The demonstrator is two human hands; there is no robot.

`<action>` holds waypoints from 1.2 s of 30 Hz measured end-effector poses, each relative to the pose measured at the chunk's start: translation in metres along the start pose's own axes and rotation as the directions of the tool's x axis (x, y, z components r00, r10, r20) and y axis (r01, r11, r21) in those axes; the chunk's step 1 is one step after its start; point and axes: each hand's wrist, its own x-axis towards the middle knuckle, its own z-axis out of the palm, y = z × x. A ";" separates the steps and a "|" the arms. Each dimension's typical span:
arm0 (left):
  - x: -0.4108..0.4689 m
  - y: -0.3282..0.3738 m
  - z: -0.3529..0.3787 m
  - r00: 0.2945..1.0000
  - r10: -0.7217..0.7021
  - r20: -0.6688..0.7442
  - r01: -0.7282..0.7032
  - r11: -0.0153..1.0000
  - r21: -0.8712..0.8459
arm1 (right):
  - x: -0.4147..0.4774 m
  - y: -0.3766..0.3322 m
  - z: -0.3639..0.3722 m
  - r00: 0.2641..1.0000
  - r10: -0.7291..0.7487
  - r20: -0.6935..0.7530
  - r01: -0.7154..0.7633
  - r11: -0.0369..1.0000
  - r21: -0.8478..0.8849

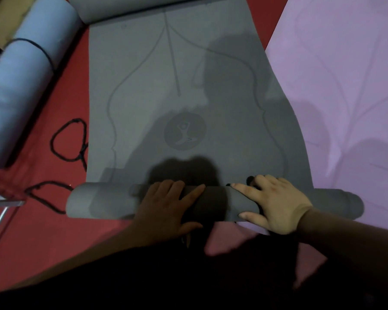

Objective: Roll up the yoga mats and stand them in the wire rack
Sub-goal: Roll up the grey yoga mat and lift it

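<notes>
Left hand and right hand, fingers spread flat and gripping nothing, press the short roll begun at the grey mat's near end on the floor (blue mat rolled and tied, lilac mat flat, none racked in view).

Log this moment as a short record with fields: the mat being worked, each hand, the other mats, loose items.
mat in work: gray mat, near end rolled into a tube, middle flat on the red floor, far end curled up
left hand: laid on the roll, fingers fairly straight
right hand: spread over the roll, pressing
other mats: purple mat flat on the right; blue mat rolled and tied on the left
loose items: black cord on the floor beside the gray mat
</notes>
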 end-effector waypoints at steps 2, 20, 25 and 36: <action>0.006 -0.002 0.000 0.999 -0.034 0.033 0.035 0.999 -0.018 | 0.007 0.003 -0.004 0.999 0.005 0.042 -0.006 1.000 0.027; 0.013 -0.005 0.013 0.994 -0.104 -0.045 0.103 0.994 -0.027 | 0.017 0.001 -0.009 0.996 0.004 -0.086 -0.010 0.998 -0.069; 0.027 -0.019 0.003 0.987 -0.110 0.113 0.120 0.990 -0.080 | 0.022 0.002 -0.012 0.997 0.010 -0.075 -0.015 0.998 -0.064; 0.026 -0.016 0.006 0.987 -0.157 -0.033 0.155 0.986 -0.054 | 0.025 0.003 -0.012 0.997 0.079 -0.022 -0.080 0.995 -0.056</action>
